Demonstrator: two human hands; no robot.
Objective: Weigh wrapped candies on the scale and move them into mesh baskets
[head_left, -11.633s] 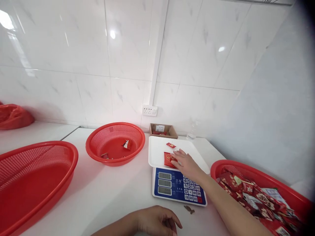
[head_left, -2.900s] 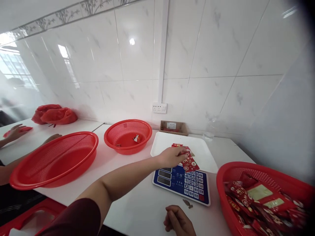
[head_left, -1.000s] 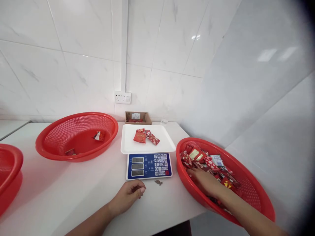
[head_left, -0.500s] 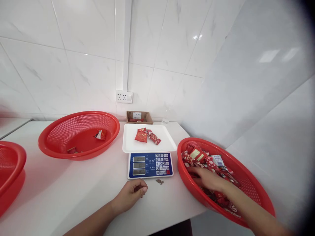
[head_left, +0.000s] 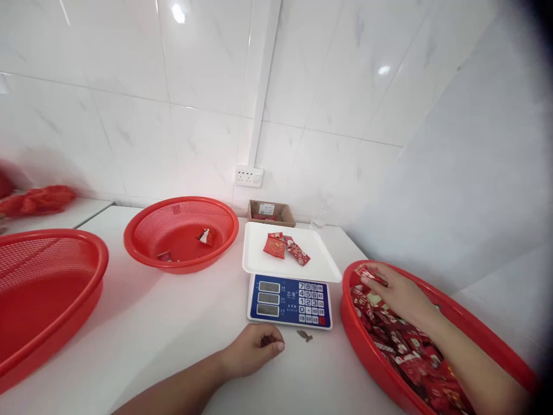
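Note:
My right hand (head_left: 404, 294) is over the near-left part of a red basket (head_left: 358, 323) full of small red snack packets (head_left: 415, 357). Its fingers are closed on a red packet (head_left: 370, 274) by the basket's rim. My left hand (head_left: 253, 350) rests on the white table, fingers curled in and thumb against them, with nothing visible inside. Just beyond it stands a blue-panelled digital scale (head_left: 289, 301). Several red packets (head_left: 285, 248) lie together on the scale's white tray (head_left: 254, 262).
Left of the scale is a red basket (head_left: 181, 201) with a few packets in it. Another red basket (head_left: 101, 259) stands at the far left. Behind the scale are a small cardboard box (head_left: 285, 216) and a clear plastic item (head_left: 318, 219). A brown scrap (head_left: 305, 335) lies before the scale.
My right hand has risen from among the packets in the right basket with a red packet in its fingers. The view has turned left; my left hand stays curled on the table.

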